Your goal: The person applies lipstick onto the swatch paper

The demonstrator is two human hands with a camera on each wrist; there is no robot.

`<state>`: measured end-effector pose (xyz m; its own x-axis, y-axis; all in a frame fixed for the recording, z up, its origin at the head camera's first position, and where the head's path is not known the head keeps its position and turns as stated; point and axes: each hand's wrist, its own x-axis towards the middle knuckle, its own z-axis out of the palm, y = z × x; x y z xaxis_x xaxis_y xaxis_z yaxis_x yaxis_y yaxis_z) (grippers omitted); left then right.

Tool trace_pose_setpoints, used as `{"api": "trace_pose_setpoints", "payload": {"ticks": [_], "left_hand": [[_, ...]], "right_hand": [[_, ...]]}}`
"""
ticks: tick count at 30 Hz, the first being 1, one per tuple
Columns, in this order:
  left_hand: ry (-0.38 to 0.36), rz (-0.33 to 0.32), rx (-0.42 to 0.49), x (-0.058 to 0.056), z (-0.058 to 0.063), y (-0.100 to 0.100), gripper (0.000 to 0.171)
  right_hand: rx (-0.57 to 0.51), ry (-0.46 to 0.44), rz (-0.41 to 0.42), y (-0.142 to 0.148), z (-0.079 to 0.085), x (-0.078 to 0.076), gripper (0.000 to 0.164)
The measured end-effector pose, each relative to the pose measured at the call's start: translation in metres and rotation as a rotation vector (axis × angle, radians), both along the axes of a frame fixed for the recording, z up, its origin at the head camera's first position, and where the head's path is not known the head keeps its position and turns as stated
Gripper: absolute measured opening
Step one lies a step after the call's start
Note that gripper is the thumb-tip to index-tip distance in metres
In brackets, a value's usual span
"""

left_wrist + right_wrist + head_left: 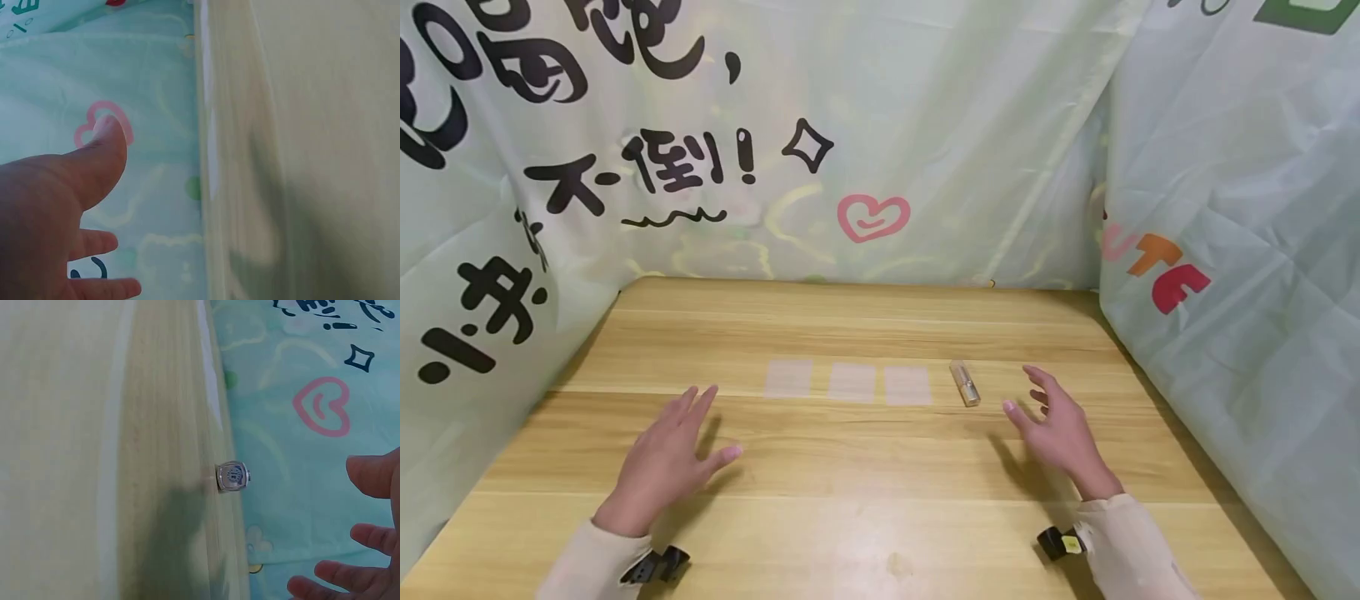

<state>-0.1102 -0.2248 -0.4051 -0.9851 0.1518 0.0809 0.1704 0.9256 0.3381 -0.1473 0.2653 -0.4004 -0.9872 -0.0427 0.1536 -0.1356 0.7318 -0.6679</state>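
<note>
Left hand: the person's bare left hand (662,462), raised over the left of the light wood-grain table (850,475), fingers straight, thumb spread wide.
Right hand: the bare right hand (1060,433), raised at the right, fingers loosely bent, grip wide and unfilled.
Tube: a small clear-and-metallic tube (965,383), lying on the table, left of the right hand.
Squares: three pale pinkish, flat squares (852,382) in a left-to-right row, left of the tube.
Far side: pale green printed cloth (970,125).

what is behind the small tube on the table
Behind the small tube, the wooden tabletop runs back to a hanging printed cloth. The wood beneath the tube and whatever lies beyond the cloth are hidden.
</note>
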Motion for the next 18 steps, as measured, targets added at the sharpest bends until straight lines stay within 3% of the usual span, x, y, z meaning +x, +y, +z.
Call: {"api": "trace_pose_setpoints", "payload": {"ticks": [10, 18], "left_hand": [[-0.050, -0.047, 0.063, -0.007, -0.007, -0.008, 0.090], [-0.076, -0.076, 0.036, -0.015, -0.010, -0.017, 0.084]], "right_hand": [[-0.049, -0.055, 0.016, -0.009, -0.004, -0.021, 0.059], [-0.034, -0.086, 0.033, -0.017, -0.006, -0.041, 0.056]]}}
